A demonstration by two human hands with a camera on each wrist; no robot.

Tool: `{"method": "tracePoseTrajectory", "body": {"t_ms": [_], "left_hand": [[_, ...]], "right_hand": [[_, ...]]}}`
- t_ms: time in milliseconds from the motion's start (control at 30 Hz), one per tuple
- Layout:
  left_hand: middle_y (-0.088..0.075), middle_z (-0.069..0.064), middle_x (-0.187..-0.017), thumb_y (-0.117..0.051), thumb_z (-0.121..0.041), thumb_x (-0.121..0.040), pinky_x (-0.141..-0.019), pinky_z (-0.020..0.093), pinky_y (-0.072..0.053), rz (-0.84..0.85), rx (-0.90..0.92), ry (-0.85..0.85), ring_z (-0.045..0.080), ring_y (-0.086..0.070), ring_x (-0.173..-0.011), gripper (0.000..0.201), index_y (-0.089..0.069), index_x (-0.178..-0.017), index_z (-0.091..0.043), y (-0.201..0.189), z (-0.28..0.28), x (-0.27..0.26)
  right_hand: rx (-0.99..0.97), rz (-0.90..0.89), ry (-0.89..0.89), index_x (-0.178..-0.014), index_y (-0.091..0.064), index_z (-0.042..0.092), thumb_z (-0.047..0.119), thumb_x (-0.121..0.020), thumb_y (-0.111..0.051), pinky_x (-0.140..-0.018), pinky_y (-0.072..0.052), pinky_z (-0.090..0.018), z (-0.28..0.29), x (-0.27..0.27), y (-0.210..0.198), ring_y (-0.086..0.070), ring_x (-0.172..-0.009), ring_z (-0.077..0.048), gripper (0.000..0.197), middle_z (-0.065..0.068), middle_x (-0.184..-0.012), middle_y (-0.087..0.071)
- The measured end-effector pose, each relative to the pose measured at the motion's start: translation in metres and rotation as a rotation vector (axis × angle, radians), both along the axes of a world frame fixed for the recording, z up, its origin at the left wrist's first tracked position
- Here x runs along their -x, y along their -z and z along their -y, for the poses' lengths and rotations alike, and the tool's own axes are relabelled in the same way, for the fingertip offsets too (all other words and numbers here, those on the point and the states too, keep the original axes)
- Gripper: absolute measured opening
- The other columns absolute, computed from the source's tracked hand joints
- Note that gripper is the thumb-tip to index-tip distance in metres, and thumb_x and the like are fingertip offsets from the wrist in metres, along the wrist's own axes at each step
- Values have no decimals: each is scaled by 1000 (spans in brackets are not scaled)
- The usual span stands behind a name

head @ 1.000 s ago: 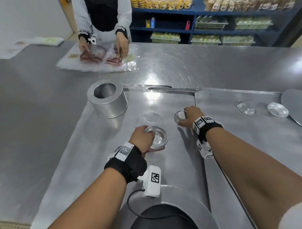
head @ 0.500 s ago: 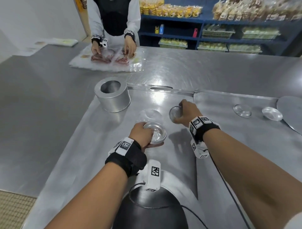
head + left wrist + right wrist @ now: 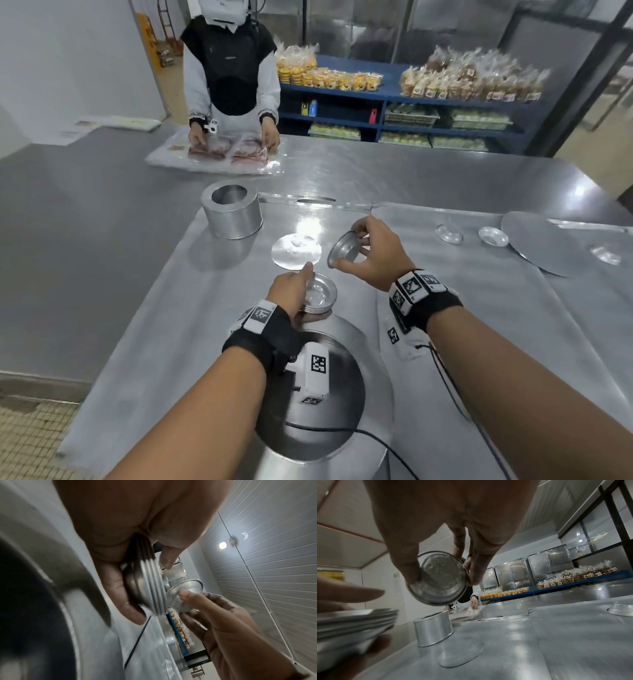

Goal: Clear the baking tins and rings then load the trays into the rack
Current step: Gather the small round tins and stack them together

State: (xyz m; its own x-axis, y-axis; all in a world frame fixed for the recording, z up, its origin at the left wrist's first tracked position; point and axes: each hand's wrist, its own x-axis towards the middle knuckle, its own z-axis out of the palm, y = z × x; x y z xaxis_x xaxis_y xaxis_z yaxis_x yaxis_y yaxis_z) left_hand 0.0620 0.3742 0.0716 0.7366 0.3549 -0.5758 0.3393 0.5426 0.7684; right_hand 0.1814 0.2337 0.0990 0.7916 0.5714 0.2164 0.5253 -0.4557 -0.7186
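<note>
Tin tilted, mouth facing stack.

We see bare tray at centre right; the tall round tin and flat disc block the upper-centre path.

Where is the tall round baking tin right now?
Head view: the tall round tin stands on the left tray's far-left corner, beyond the flat disc.
</note>
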Motion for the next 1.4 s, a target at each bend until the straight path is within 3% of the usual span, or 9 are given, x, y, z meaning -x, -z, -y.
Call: {"method": "tracePoseTrajectory", "body": {"t_ms": [133, 300, 433, 567, 700, 867, 1000, 1133, 1400], "left_hand": [[-64, 25, -110, -68, -47, -90, -66, 53, -60, 17, -5, 24, 45, -69, -79, 54, -64, -115, 1, 0, 16, 21], [-74, 16, -110, -73, -60, -75, -85, 59, -57, 61, -34, 104, 39, -73, -94, 67, -71, -117, -7, -2, 37, 44], [-70, 25, -89, -69, -26, -89, -53, 36, -55, 101, 1, 104, 34, -68, -63, 41, -66, -112, 7, -11, 58, 59], [-67, 30, -96, -58, 2, -88, -65, 47, -57, 105, -47, 118, 41, -68, -77, 30, -61, -118, 7, -12, 79, 64], [-64, 35, -109, -51, 10, -88, -62, 47, -60, 110, -76, 131, 45, -68, -86, 32, -58, -119, 4, -7, 94, 62], [-63, 31, -106, -50, 15, -85, -66, 56, -60, 72, -124, 135, 50, -66, -93, 34, -58, -115, 2, 0, 108, 43], [-64, 30, -107, -63, 3, -64, -78, 67, -56, 37, -170, 146, 50, -65, -98, 52, -61, -116, 3, 5, 124, 19], [-54, 31, -121, -49, 18, -87, -63, 55, -60, 65, -39, 110, 55, -59, -105, 40, -53, -124, 4, 4, 149, -8], [-53, 33, -125, -46, 19, -90, -62, 53, -61, 20, -23, 102, 55, -60, -105, 37, -54, -123, 4, 16, 186, -72]], "right_hand": [[-116, 10, -33, -104, -51, 19, 37, -62, -90, -85, -56, -33, 21, 47, -4, -62, -93, -14, 60, 3, -102, -57], [-186, -55, -69, -102, -50, 24, 36, -62, -91, -92, -56, -32, 47, 94, 0, -66, -98, -10, 59, 5, -103, -63], [-218, -117, -66, -105, -52, 19, 27, -63, -92, -94, -56, -30, 67, 119, 7, -68, -101, -9, 58, 3, -106, -67], [-218, -167, -61, -106, -53, 20, 24, -65, -91, -94, -56, -31, 86, 132, 12, -67, -107, -8, 56, 3, -115, -67], [-240, -297, -86, -113, -54, 17, 17, -71, -87, -101, -52, -33, 109, 131, 14, -62, -118, -7, 54, 3, -128, -64], [-180, -411, -139, -122, -59, 26, 18, -70, -87, -104, -50, -36, 136, 109, 20, -62, -118, -9, 59, -1, -127, -65], [-66, -412, -154, -123, -61, 30, 22, -64, -84, -97, -53, -33, 155, 71, 23, -65, -112, -8, 63, 5, -122, -67], [227, -234, -131, -119, -65, 22, 13, -69, -75, -80, -58, -27, 174, 20, 24, -67, -91, -6, 52, 4, -114, -68], [587, -67, 27, -115, -69, 11, 22, -79, -77, -91, -51, -26, 207, -90, 40, -66, -101, -19, 39, -5, -113, -69]]}}
